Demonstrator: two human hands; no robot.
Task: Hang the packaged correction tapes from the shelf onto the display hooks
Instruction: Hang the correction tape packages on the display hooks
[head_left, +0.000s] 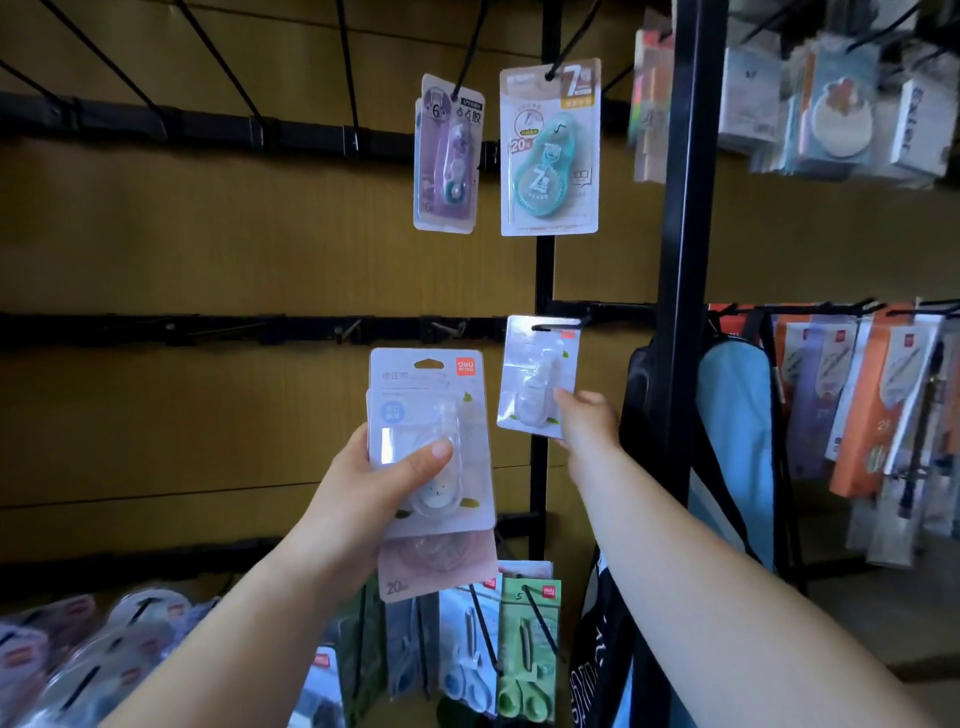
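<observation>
**One pack up at the middle-rail hook**

Right of centre: pinching the lower corner of one packaged correction tape (537, 374) with the right hand (587, 421), its hang slot up at a display hook (556, 327) on the middle rail. Just left, at centre frame: gripping a stack of further packs (431, 410) in the left hand (363, 483), thumb pressed across the top blister. Hanging in the upper middle: a purple pack (447, 156) beside a teal pack (549, 150). Along the bottom edge: packaged scissors (527, 654).
</observation>
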